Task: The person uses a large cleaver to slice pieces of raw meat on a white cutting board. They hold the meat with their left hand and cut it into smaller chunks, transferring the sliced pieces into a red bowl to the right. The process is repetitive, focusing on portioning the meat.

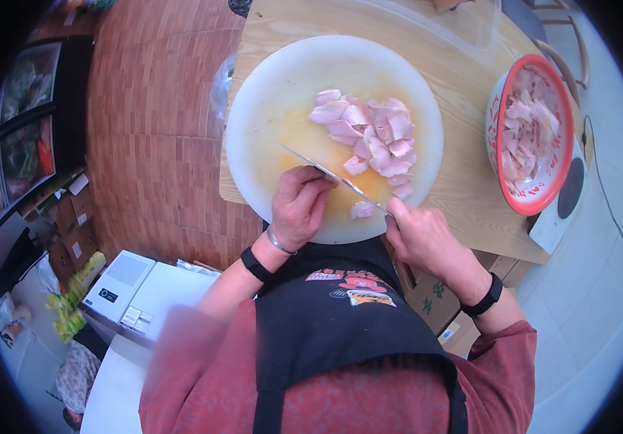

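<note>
My right hand [427, 235] is closed round the handle of a kitchen knife [337, 178], whose thin blade slants up and left over a round white cutting board [261, 94]. Right behind the blade, my left hand [300, 206] is closed with its fingers bent and tips pressed down. What lies under those fingertips is hidden. Beyond the blade spreads a loose heap of pale pink meat pieces [373, 134], cut flat and small. One separate piece of meat [362, 210] lies near the right hand, on the board's near side.
A red-rimmed enamel bowl [496, 137] of similar meat stands at the table's right, beside a white flat device [561, 210]. The wooden table [463, 181] ends close to my apron. A clear plastic tray [463, 29] lies at the back. Cardboard boxes [431, 307] sit below.
</note>
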Motion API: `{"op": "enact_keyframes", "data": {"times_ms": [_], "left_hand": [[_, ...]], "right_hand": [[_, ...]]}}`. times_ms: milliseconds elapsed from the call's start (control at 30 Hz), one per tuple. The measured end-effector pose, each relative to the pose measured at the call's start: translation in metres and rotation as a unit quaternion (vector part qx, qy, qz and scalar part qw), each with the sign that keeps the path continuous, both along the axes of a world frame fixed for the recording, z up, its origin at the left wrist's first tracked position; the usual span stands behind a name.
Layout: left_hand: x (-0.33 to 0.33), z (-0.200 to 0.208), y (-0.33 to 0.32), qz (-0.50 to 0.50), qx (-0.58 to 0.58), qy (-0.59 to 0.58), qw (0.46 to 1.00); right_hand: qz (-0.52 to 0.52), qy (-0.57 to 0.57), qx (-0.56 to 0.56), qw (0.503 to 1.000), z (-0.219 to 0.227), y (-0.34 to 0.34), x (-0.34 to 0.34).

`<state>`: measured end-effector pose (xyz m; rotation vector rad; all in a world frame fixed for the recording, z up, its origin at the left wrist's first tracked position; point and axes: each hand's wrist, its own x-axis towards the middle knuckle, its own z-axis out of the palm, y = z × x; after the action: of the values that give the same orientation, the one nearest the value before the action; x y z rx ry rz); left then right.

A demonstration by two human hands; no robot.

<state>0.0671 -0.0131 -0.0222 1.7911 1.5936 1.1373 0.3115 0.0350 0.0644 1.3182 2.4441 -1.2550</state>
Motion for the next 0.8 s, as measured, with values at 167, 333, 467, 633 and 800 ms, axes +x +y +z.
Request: {"op": "enact_keyframes", "data": {"times_ms": [167,333,467,633,800], "left_hand": [[0.001,-0.004,-0.001,0.003,-0.007,-0.004,1.0],[-0.002,0.0,0.002,-0.017,-0.003,0.018,1.0],[-0.003,0.0,0.002,-0.029,-0.004,0.013,0.999],[-0.003,-0.001,0.003,-0.043,0.011,0.027,0.999],[-0.004,0.007,0.014,-0.066,-0.004,0.058,0.996]], "right_hand": [[-0.01,0.025,0.003,1.0,-0.022,0.014,-0.028],[-0.058,0.076,0.014,0.995,-0.042,0.006,-0.042],[-0.068,0.067,0.026,0.995,-0.04,-0.004,-0.039],[-0.085,0.057,0.031,0.994,-0.044,0.004,-0.052],[-0.2,0.12,-0.006,0.972,-0.059,0.009,-0.041]]}}
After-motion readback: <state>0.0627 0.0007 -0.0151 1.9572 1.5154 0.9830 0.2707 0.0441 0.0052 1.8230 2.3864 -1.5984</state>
